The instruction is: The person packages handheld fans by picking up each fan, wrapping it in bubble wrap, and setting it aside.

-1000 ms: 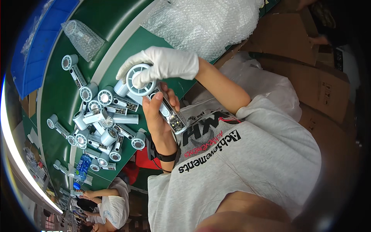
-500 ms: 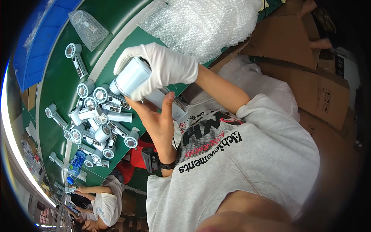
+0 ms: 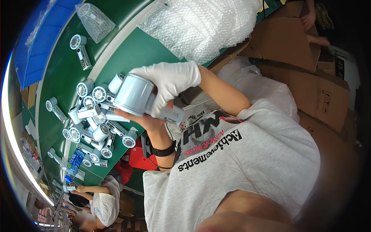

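Observation:
Between my two hands is a pale blue handheld appliance (image 3: 133, 94), with a wide cylindrical head and a straight handle, shaped like a hair dryer. My right hand (image 3: 170, 83), in a white glove, grips it from above where head and handle meet. From below, my bare left hand (image 3: 152, 124) wraps around it; one finger shows under the head and the thumb by the handle, the rest hidden. Just left of the held piece lies a heap of similar appliances (image 3: 101, 132) on the green table (image 3: 154, 50), several with round grilles and opened handles.
Stacked bubble wrap (image 3: 201, 27) covers the far side. A bubble-wrap bag (image 3: 94, 23) with a piece inside and a blue bin (image 3: 42, 42) sit at the far left. A water bottle (image 3: 74, 162) stands near the heap. A co-worker (image 3: 104, 205) is at lower left, cardboard boxes (image 3: 286, 34) at right.
The appliance has been turned and lowered slightly, its head now side-on and fully showing. My gloved hand has moved from around the head towards the handle; my left hand has dropped and turned underneath.

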A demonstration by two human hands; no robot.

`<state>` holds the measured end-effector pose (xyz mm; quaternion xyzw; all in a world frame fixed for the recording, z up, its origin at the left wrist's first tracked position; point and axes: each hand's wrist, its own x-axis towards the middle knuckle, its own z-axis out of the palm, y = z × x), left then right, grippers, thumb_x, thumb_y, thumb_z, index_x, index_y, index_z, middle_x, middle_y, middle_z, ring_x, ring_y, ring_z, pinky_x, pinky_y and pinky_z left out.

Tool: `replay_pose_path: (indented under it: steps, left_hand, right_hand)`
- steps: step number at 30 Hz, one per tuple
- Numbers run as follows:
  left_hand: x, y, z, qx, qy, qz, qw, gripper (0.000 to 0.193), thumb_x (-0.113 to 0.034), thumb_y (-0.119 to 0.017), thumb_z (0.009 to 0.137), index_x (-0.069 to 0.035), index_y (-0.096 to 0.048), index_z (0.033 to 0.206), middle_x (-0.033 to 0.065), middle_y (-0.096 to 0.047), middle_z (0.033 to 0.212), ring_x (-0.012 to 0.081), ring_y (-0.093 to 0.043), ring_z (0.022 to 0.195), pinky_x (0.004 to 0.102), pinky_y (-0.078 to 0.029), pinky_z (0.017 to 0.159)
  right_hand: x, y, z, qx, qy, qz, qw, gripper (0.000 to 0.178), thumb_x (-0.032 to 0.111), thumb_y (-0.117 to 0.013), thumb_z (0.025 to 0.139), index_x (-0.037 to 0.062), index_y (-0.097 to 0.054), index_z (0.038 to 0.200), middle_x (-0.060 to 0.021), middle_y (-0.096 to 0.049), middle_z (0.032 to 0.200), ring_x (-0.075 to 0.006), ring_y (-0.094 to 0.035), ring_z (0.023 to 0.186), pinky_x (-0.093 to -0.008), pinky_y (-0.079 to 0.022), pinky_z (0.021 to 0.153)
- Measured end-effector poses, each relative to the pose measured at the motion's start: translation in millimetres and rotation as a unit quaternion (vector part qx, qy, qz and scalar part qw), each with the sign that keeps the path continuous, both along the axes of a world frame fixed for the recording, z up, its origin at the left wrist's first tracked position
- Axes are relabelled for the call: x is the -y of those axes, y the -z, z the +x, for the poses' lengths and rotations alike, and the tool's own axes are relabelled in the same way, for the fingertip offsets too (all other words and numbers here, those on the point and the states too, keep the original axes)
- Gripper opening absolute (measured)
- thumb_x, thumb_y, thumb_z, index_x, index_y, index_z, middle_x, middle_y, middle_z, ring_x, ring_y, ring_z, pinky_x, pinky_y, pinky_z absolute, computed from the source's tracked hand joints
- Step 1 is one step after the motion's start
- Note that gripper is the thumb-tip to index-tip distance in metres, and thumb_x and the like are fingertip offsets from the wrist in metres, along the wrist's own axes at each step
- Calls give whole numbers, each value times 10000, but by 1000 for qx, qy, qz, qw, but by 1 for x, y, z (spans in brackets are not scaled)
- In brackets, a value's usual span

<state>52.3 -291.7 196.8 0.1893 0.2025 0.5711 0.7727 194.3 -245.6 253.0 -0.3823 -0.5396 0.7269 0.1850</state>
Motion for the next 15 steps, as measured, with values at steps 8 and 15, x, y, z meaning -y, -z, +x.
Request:
replay_pose_path:
  steps: [8, 15]
  left_hand:
    - [-5, -8, 15, 83, 66, -252, 962, 612, -570, -307, 847, -80, -392, 1204, 154, -529, 1043, 284, -565, 860, 419, -506, 706]
    - [-27, -3, 4, -23, -10, -261, 965, 538, -483, -267, 897, -68, -417, 1205, 170, -521, 1128, 260, -566, 913, 372, -491, 779]
  right_hand:
    - [-4, 44, -3, -94, 165, 323, 927, 518, 189, -710, 689, 26, -497, 1133, -70, -565, 1059, -186, -460, 1127, -293, -425, 855]
    - [58, 39, -19, -229, 222, 298, 900, 413, 171, -637, 739, 48, -546, 1124, -131, -297, 1362, -246, -259, 1270, -323, -297, 979]
